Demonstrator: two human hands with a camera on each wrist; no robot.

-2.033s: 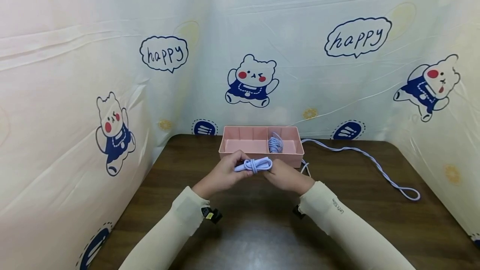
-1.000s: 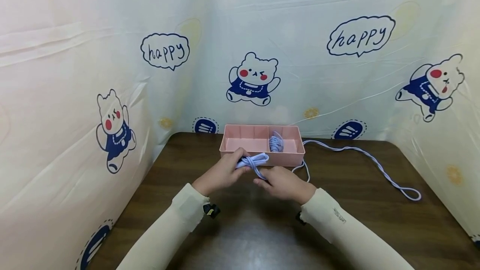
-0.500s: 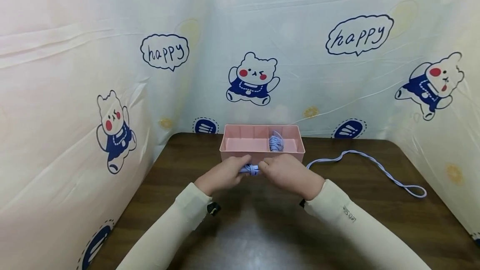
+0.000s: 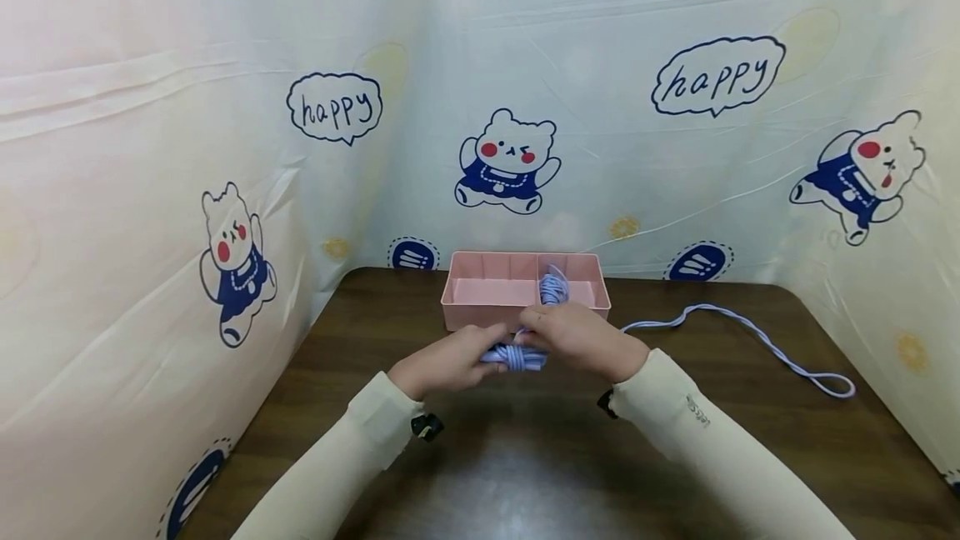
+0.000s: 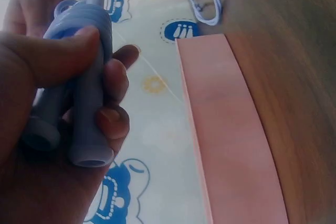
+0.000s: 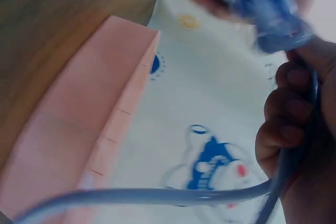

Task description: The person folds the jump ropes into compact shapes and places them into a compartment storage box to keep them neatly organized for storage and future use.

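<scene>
In the head view my left hand [image 4: 450, 362] holds a light purple jump rope [image 4: 516, 357] by its two handles, with cord wound round them in several turns. The left wrist view shows the two handles [image 5: 89, 124] side by side, hollow ends toward the camera, my thumb pressing on the windings. My right hand [image 4: 583, 342] is close against the bundle's right end. Its curled fingers grip the doubled cord [image 6: 157, 196], seen running out of the fist in the right wrist view. The cord's tail [image 4: 738, 319] lies on the table and ends in a loop.
A pink divided box [image 4: 487, 317] stands at the table's back, just beyond my hands. Its right compartment holds another wound light purple cord bundle [image 4: 553, 287]. The brown wooden table [image 4: 495, 473] is bordered by a printed curtain [image 4: 420, 107] at the back and sides.
My right hand has carried the cord round the handles, dipping below the bundle and then rising over it. More turns cover the handles. The tail on the table has shifted slightly.
</scene>
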